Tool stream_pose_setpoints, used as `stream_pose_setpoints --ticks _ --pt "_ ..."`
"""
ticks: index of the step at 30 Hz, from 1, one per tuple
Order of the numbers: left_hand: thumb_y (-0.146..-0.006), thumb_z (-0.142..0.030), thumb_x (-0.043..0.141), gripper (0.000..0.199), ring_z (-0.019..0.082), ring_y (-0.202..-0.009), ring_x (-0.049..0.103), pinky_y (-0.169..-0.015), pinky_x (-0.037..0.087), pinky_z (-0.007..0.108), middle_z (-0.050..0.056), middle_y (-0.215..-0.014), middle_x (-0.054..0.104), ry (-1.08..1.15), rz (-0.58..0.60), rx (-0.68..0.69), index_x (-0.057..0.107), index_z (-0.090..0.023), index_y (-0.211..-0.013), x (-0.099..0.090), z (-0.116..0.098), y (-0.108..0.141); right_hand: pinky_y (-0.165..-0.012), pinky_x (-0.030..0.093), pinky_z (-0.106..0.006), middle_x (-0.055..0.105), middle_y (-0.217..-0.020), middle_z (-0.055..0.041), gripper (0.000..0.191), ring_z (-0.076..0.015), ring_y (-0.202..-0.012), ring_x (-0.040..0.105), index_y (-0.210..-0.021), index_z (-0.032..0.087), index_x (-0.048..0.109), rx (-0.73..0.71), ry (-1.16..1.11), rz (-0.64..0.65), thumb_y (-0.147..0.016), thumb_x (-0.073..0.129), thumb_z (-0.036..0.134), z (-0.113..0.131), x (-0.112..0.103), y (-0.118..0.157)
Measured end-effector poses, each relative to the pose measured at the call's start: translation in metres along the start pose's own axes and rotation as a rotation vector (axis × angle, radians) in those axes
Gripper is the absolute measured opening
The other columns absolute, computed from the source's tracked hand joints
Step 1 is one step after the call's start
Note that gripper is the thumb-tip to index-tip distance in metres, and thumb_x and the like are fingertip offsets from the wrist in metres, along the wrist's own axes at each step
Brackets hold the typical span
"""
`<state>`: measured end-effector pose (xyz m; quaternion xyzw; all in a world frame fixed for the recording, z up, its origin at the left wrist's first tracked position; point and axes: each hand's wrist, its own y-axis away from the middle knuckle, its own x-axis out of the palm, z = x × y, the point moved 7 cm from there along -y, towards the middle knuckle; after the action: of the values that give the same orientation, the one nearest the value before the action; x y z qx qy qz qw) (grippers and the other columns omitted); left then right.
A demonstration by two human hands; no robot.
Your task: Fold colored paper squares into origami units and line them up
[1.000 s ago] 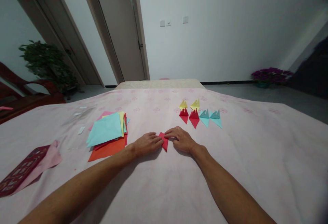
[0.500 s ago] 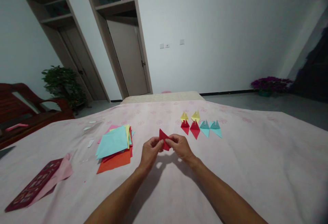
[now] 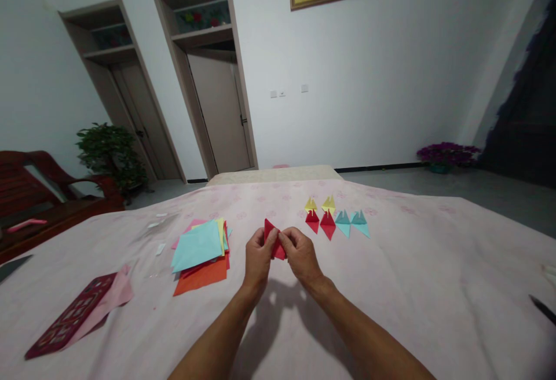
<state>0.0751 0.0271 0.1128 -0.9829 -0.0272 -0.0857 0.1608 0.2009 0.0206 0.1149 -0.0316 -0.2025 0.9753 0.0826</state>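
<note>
Red folded paper gripped by both hands above the cloth-covered table.

The left hand [image 3: 259, 252] and right hand [image 3: 302, 252] are each closed in a thumb-and-finger pinch on the red folded paper [image 3: 274, 240], held in front of the wearer. Left side: paper stack [image 3: 197, 245], orange sheet edge protruding at its near side. Right side, farther out: folded yellow, red and blue pieces [image 3: 328, 225]. Bare tablecloth [image 3: 391, 299] extends between the hands and the black pointed object [image 3: 542, 309] at the right picture edge.
</note>
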Motion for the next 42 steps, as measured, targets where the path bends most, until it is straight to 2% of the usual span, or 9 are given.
stream_pose_setpoints --ticks 5,9,13,19,26,29,32,35,42 --pt "-0.081 -0.047 0.068 0.035 0.009 -0.059 0.047 -0.055 0.038 0.019 -0.004 -0.064 0.054 0.048 0.022 0.001 0.061 -0.014 -0.073 0.000 -0.013 0.003 -0.044 0.042 -0.022 0.054 -0.061 0.0026 0.034 -0.0119 -0.052 0.050 -0.074 0.020 0.055 0.103 -0.092 0.041 -0.084 0.059 0.052 0.003 0.008 0.009" --pt "-0.079 -0.053 0.068 0.039 0.010 -0.051 0.048 -0.049 0.037 0.021 -0.003 -0.061 0.056 0.099 0.012 -0.086 0.064 -0.014 -0.080 -0.004 -0.002 0.009 -0.037 0.040 -0.021 0.054 -0.056 0.0048 0.038 -0.0122 -0.044 0.051 -0.080 0.021 0.051 0.272 -0.190 0.056 -0.081 0.058 0.059 -0.013 0.020 0.023" --pt "-0.073 -0.058 0.071 0.046 0.013 -0.055 0.054 -0.052 0.041 0.022 0.000 -0.065 0.062 0.096 0.077 -0.146 0.066 -0.013 -0.079 -0.005 0.009 0.008 -0.035 0.033 -0.019 0.049 -0.049 0.0068 0.037 -0.0099 -0.040 0.045 -0.076 0.022 0.050 0.221 -0.077 -0.012 -0.083 0.058 0.057 -0.017 0.018 0.033" --pt "-0.070 -0.059 0.072 0.046 0.010 -0.050 0.047 -0.049 0.035 0.021 -0.003 -0.055 0.055 0.039 -0.032 -0.131 0.063 -0.014 -0.066 -0.017 0.017 0.000 -0.037 0.033 -0.020 0.047 -0.046 0.0070 0.039 -0.0096 -0.038 0.043 -0.070 0.022 0.049 0.186 -0.047 0.004 -0.089 0.046 0.057 -0.026 0.018 0.038" --pt "-0.070 -0.056 0.073 0.046 0.010 -0.055 0.052 -0.052 0.039 0.020 0.001 -0.061 0.062 0.054 -0.103 -0.183 0.069 -0.011 -0.071 -0.021 0.044 -0.008 -0.038 0.032 -0.021 0.047 -0.043 0.0063 0.036 -0.0098 -0.036 0.043 -0.064 0.022 0.051 0.188 0.016 0.008 -0.086 0.052 0.049 -0.047 0.016 0.028" --pt "-0.072 -0.061 0.069 0.053 0.011 -0.056 0.055 -0.053 0.042 0.020 0.002 -0.066 0.063 0.097 -0.078 -0.225 0.071 -0.010 -0.089 -0.023 0.053 -0.011 -0.038 0.031 -0.021 0.048 -0.043 0.0061 0.036 -0.0101 -0.036 0.043 -0.063 0.022 0.052 0.209 0.007 0.013 -0.085 0.054 0.051 -0.059 0.013 0.019" --pt "-0.078 -0.066 0.062 0.063 0.012 -0.061 0.061 -0.053 0.045 0.021 0.007 -0.083 0.069 0.194 0.033 -0.323 0.067 -0.012 -0.110 -0.021 0.062 -0.010 -0.036 0.031 -0.022 0.048 -0.044 0.0062 0.039 -0.0110 -0.035 0.043 -0.068 0.022 0.053 0.255 -0.028 0.023 -0.084 0.052 0.057 -0.074 0.010 0.008" --pt "-0.081 -0.061 0.064 0.057 0.013 -0.071 0.065 -0.056 0.047 0.019 0.011 -0.096 0.070 0.300 0.139 -0.376 0.065 -0.013 -0.111 -0.018 0.070 -0.007 -0.038 0.032 -0.023 0.049 -0.047 0.0057 0.042 -0.0115 -0.038 0.043 -0.072 0.020 0.055 0.273 -0.076 0.052 -0.084 0.052 0.060 -0.086 0.010 -0.003" --pt "-0.075 -0.047 0.077 0.045 0.013 -0.074 0.063 -0.057 0.051 0.019 0.008 -0.095 0.069 0.361 0.086 -0.351 0.067 -0.014 -0.103 -0.017 0.099 -0.002 -0.058 0.045 -0.025 0.064 -0.074 -0.0014 0.032 -0.0153 -0.066 0.057 -0.084 0.017 0.065 0.191 -0.128 0.015 -0.080 0.064 0.049 -0.102 0.011 -0.014"
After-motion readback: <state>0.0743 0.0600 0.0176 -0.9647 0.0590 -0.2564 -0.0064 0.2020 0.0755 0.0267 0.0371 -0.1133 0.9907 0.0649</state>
